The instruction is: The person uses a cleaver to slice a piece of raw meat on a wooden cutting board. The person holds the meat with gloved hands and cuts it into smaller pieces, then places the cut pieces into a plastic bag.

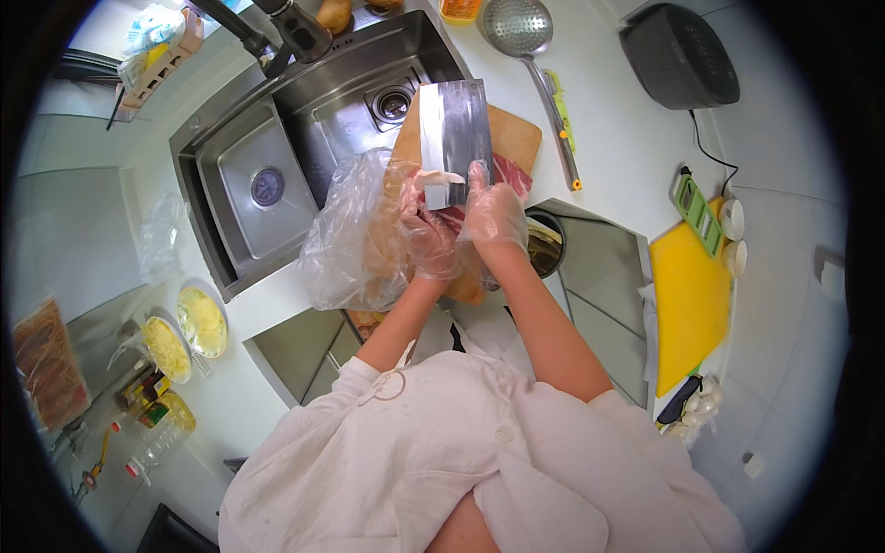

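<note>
Both my hands wear clear plastic gloves. My right hand (494, 214) grips a cleaver (456, 128), its thumb lying against the wide steel blade and its handle hidden by the fingers. My left hand (430, 242) holds a piece of raw meat (413, 190) beside the blade's lower end. A pale strip of fat (441, 178) lies across that part of the blade. More red meat (513, 178) shows to the right of the cleaver, on a wooden cutting board (517, 133). A crumpled clear plastic bag (356, 238) rests against the board's left side, next to my left hand.
A double-bowl steel sink (249, 183) lies left of and beyond the board. On the right counter are a skimmer (518, 27), a green grater (698, 213) and a yellow cutting board (691, 297). Plates of pale food (202, 322) and an oil bottle (159, 435) stand at left.
</note>
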Action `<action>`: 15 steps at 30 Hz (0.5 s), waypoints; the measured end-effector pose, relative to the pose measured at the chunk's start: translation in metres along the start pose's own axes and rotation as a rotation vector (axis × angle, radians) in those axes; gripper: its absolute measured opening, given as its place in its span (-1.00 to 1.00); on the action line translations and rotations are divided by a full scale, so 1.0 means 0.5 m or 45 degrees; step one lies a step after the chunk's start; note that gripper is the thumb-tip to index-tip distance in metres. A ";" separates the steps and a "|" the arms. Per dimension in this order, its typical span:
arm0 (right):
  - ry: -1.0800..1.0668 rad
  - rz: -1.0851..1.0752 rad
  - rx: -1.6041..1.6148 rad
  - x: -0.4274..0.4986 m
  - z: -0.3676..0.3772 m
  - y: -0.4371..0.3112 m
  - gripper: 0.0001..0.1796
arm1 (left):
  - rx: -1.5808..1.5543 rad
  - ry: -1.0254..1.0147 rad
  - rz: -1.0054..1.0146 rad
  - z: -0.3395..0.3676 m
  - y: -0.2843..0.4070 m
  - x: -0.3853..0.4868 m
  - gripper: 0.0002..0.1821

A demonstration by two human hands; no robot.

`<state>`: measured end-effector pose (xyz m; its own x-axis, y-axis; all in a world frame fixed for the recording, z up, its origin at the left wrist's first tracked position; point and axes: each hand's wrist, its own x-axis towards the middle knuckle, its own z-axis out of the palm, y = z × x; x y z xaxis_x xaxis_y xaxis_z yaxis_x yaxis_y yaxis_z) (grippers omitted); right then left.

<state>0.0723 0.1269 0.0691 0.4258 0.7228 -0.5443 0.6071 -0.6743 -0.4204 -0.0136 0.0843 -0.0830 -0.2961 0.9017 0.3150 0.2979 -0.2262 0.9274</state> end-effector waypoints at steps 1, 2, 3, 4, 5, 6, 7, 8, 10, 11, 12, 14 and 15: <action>0.013 -0.006 0.002 -0.001 0.001 -0.006 -0.08 | -0.039 0.058 -0.010 0.007 0.006 -0.001 -0.67; 0.028 0.027 0.011 -0.002 0.004 -0.013 -0.09 | -0.022 0.099 0.053 0.009 0.008 0.002 -0.67; 0.033 0.039 0.019 -0.003 0.006 -0.018 -0.10 | -0.003 0.144 0.115 0.012 0.012 0.004 -0.67; 0.024 0.052 0.023 -0.003 0.009 -0.021 -0.10 | 0.003 0.191 0.215 0.014 0.014 0.005 -0.67; 0.028 0.055 0.034 -0.003 0.012 -0.023 -0.11 | 0.035 0.206 0.176 0.017 0.016 0.005 -0.67; 0.032 0.059 0.035 -0.003 0.017 -0.025 -0.11 | 0.056 0.218 0.176 0.018 0.018 0.001 -0.67; 0.049 0.057 0.039 0.000 0.021 -0.025 -0.12 | 0.072 0.226 0.135 0.020 0.019 -0.001 -0.67; 0.071 0.056 0.042 0.002 0.026 -0.024 -0.12 | 0.091 0.250 0.135 0.022 0.019 -0.006 -0.66; 0.111 0.095 0.055 0.010 0.037 -0.021 -0.12 | 0.114 0.300 0.109 0.026 0.017 -0.011 -0.65; 0.111 0.117 0.053 0.015 0.043 -0.019 -0.12 | 0.144 0.295 0.095 0.027 0.014 -0.011 -0.65; 0.124 0.151 0.102 0.022 0.046 -0.016 -0.13 | 0.160 0.301 0.125 0.027 0.011 -0.010 -0.65; 0.114 0.223 0.189 0.033 0.053 -0.011 -0.14 | 0.166 0.261 0.144 0.021 0.008 -0.006 -0.65; 0.097 0.260 0.243 0.037 0.055 -0.006 -0.15 | 0.155 0.219 0.132 0.015 0.010 -0.003 -0.65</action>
<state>0.0597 0.1384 0.0402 0.5799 0.5732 -0.5789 0.3694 -0.8183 -0.4403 -0.0051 0.0846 -0.0803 -0.4056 0.7974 0.4469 0.4387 -0.2591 0.8605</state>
